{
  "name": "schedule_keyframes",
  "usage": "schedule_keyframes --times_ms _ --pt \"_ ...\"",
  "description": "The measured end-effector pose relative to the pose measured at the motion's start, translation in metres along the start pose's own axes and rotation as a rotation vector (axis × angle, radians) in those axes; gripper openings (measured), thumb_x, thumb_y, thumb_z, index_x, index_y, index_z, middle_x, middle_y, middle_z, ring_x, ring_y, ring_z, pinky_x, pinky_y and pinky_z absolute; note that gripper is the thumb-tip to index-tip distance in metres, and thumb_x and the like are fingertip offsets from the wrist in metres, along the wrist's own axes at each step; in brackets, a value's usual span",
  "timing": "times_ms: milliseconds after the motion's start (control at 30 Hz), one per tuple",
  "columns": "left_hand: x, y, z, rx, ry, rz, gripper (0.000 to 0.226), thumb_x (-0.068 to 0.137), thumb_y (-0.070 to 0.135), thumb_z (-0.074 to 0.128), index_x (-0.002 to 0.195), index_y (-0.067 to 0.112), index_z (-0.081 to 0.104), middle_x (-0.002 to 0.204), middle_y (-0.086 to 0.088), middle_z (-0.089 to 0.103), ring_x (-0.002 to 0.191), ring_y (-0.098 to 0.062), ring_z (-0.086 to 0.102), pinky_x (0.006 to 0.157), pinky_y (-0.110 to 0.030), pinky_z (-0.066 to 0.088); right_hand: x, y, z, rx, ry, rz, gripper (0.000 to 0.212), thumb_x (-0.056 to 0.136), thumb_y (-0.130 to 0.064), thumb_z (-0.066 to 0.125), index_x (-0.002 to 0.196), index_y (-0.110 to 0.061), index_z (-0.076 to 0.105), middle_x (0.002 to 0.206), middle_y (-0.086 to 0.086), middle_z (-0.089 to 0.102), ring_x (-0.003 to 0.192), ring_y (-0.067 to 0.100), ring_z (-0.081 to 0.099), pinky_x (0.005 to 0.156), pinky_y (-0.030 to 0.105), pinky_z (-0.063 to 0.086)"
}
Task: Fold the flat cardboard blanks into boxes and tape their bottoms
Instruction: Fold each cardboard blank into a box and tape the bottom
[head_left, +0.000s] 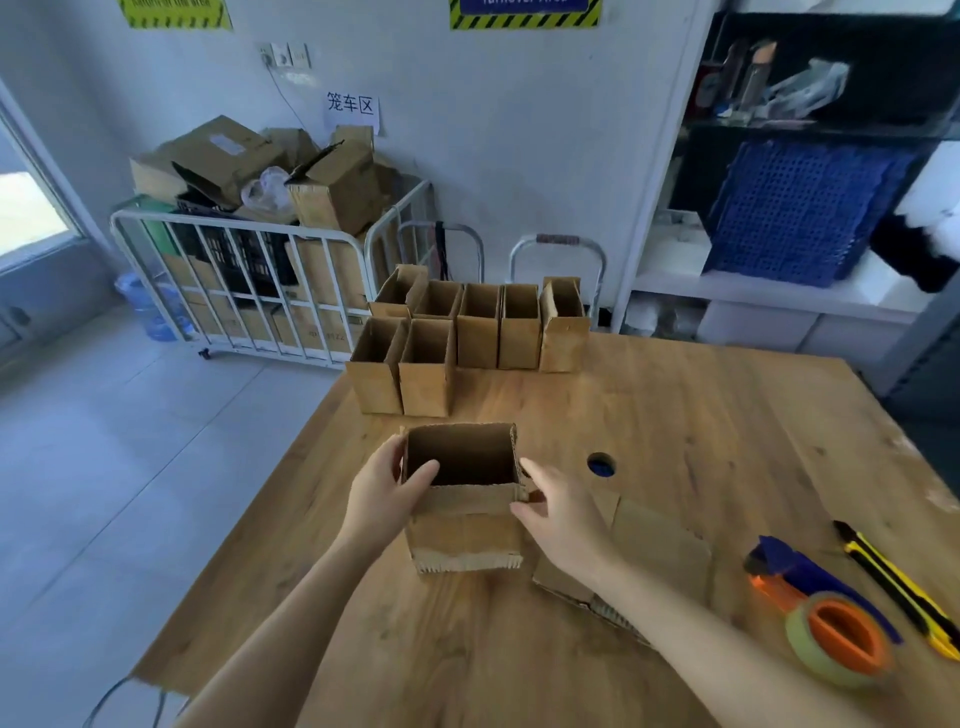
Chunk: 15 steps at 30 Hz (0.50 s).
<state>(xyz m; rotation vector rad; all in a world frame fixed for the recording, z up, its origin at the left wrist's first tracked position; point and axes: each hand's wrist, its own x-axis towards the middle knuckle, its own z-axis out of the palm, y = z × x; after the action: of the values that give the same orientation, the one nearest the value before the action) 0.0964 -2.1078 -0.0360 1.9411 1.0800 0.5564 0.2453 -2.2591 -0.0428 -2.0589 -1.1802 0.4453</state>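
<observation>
The wooden table (675, 415) has a round hole (601, 464) near its middle. At its far left edge seven folded boxes (478, 332) stand upright in two rows, tops open. An open box (467, 525) stands at the near middle, with a flat cardboard blank (660, 540) lying just right of it. At the near right lie a tape dispenser (826, 618) and a yellow-and-black utility knife (893, 577).

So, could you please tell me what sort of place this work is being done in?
Probably a warehouse or packing room: a wheeled cage cart piled with cartons, hazard-striped signs on the wall, and a blue plastic crate on shelving.
</observation>
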Motion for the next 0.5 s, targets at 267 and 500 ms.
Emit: schedule_keyframes --times_ms 267,500 --pt "-0.004 -0.018 0.001 0.097 -0.148 0.073 0.046 0.098 0.047 0.038 0.135 0.023 0.055 0.159 0.008 0.017 0.145 -0.015 0.018 0.114 -0.037 0.022 0.002 0.014 -0.003 -0.054 -0.076 -0.084 0.072 0.089 -0.03 0.065 0.15 -0.029 0.025 0.153 -0.016 0.028 0.141 0.0 0.023 0.113 0.02 0.02" --pt "0.002 -0.033 -0.009 0.188 -0.425 0.083 0.08 0.088 0.058 0.053 0.153 0.031 0.015 0.158 0.022 -0.01 0.142 -0.009 0.016 0.108 -0.03 0.031 0.006 0.019 0.002 -0.161 -0.27 -0.149 0.085 0.082 -0.034 0.073 0.15 -0.031 0.023 0.155 -0.022 0.016 0.139 -0.008 0.007 0.116 0.025 0.011"
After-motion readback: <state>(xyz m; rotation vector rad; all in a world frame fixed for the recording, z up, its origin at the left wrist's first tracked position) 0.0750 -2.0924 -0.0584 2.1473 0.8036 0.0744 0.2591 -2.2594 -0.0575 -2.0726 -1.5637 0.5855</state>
